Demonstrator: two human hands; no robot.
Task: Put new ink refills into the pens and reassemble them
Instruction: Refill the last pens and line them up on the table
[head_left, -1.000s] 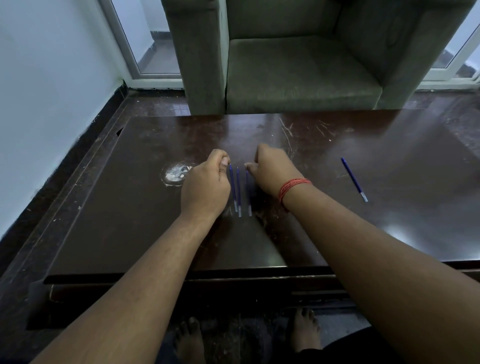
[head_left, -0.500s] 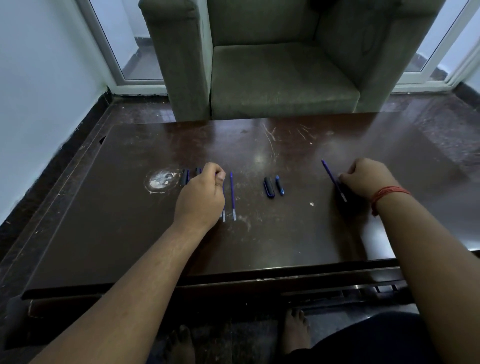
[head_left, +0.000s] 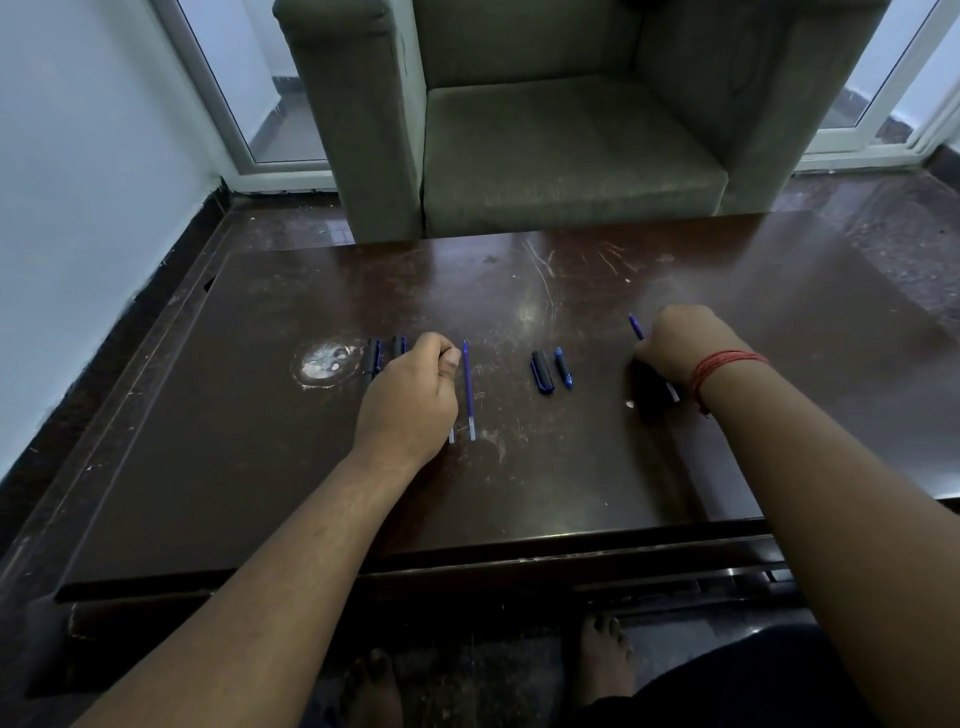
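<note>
On the dark wooden table (head_left: 519, 493), far left, a white scuff mark (head_left: 324, 362), then two dark pen barrels (head_left: 373, 357) lying just beside it. Left hand (head_left: 410, 397) rests knuckles-up over them, fingers curled; can't tell if it grips anything. A refill end (head_left: 452, 434) pokes out under it, and a blue ink refill (head_left: 468, 391) lies free just beside the thumb. Mid-table, a pen cap (head_left: 542, 371) and blue tip piece (head_left: 563, 368) side by side. Right hand (head_left: 680, 349), red thread (head_left: 719, 366) on the wrist, is curled around another blue refill (head_left: 636, 327). Green armchair (head_left: 561, 135) behind.
</note>
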